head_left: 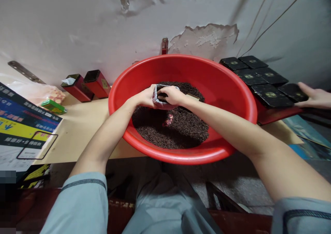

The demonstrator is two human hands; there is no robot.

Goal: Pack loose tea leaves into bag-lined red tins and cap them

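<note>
A wide red basin (181, 157) in front of me holds a heap of dark, loose dried leaves that look like tea (178, 135). Over the heap, my left hand (147, 97) is wrapped round a square tin lined with a clear plastic bag (155, 99), its mouth facing up towards me. My right hand (173, 95) reaches into that mouth with bent fingers, the tips hidden inside. Something pale and flat (192, 97) shows behind my right wrist. A small red-and-pink patterned patch (168, 120) shows among the leaves below the tin.
Two red tins (97, 84) stand left of the basin, near a green box (53, 107) and a printed carton (26, 123). Several black-topped tins (269, 91) are grouped at the right, where another person's hand (315, 97) touches one. A peeling wall (85, 27) rises behind.
</note>
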